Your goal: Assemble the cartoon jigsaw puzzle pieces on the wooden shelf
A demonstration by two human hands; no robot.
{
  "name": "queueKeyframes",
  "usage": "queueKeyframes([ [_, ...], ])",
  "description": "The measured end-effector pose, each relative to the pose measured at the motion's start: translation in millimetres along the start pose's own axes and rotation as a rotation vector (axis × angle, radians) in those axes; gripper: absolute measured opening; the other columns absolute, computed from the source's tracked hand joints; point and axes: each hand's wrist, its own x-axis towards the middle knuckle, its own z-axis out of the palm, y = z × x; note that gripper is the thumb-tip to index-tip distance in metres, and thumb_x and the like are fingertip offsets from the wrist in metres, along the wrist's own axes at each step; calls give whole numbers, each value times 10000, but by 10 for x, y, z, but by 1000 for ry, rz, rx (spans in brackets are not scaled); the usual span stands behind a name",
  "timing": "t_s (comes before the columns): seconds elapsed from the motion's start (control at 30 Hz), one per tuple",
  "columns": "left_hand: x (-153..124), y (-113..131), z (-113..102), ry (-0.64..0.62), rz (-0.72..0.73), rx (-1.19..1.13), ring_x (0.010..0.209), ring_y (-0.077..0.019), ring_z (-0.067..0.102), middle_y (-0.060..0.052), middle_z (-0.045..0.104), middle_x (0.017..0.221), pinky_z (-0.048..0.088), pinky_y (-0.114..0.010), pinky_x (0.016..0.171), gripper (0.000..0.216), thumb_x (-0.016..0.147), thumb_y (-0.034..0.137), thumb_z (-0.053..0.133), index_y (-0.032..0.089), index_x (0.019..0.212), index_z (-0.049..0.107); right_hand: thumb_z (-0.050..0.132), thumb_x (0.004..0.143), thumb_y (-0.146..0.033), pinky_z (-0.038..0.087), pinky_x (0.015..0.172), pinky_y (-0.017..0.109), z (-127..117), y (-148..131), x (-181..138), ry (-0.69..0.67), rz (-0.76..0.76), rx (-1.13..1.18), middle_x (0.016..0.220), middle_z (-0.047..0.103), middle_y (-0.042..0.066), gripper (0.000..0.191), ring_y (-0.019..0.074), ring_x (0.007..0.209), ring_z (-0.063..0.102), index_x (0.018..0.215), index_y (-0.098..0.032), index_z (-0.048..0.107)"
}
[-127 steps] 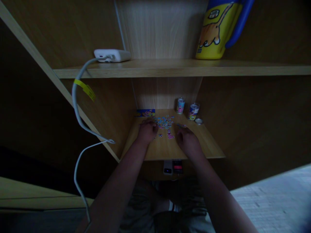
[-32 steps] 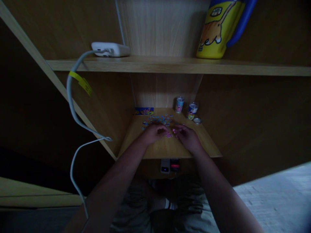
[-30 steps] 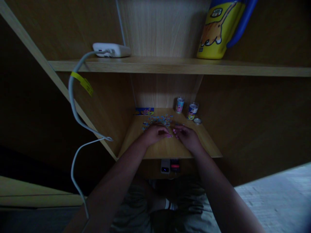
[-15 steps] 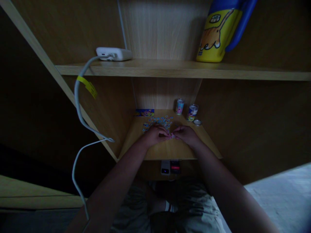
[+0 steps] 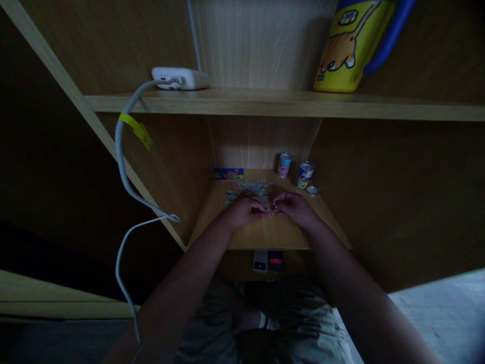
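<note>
Wooden lower shelf (image 5: pixel 280 235) with small puzzle pieces (image 5: pixel 257 188) scattered in a loose cluster toward the back. In front of them, the left hand (image 5: pixel 248 210) pinches a pink cluster (image 5: pixel 269 214) low at the shelf's surface. Just beside it, the right hand (image 5: pixel 294 206) grips a tiny piece (image 5: pixel 275 204) between thumb and fingers. Behind, to the right, a blue can (image 5: pixel 303 175) stands upright next to a round lid (image 5: pixel 312 190).

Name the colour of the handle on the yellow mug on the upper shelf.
The handle is blue, seen best in the head view.
</note>
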Motion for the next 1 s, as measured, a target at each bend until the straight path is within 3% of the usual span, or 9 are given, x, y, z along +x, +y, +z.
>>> queueKeyframes([
  [0.2, -4, 44, 4, -1, -16, -16, 1011, -254, 806, -90, 874, 1022, 582, -431, 1049, 204, 973, 479, 875, 280, 949, 911, 944, 671, -528, 615, 846, 369, -5, 26, -9, 29, -110, -24, 916, 828, 32, 445, 216, 834, 749, 940, -229, 753],
  [0.43, 5, 83, 2, -8, -30, -2, 1038, -261, 810, -79, 877, 1022, 574, -435, 1071, 127, 968, 410, 880, 291, 937, 910, 903, 766, -591, 609, 958, 411, -15, 18, -57, 21, -151, -105, 1023, 855, 68, 436, 246, 961, 774, 992, -226, 827],
  [0.67, -9, 37, 25, 1, -26, -31, 1037, -267, 816, -89, 877, 1026, 596, -429, 1042, 139, 958, 428, 891, 292, 972, 917, 937, 739, -594, 626, 923, 415, -10, 63, -25, 20, -145, -71, 1024, 854, 71, 493, 248, 932, 780, 1040, -223, 817],
  [1.0, -8, -20, 28, -1, 34, -12, 1040, -260, 823, -92, 883, 1050, 620, -420, 1028, 148, 987, 410, 864, 270, 989, 911, 776, 905, -486, 611, 903, 379, -12, 90, -21, -38, -264, -227, 996, 863, 61, 281, 240, 924, 793, 991, -225, 831],
])
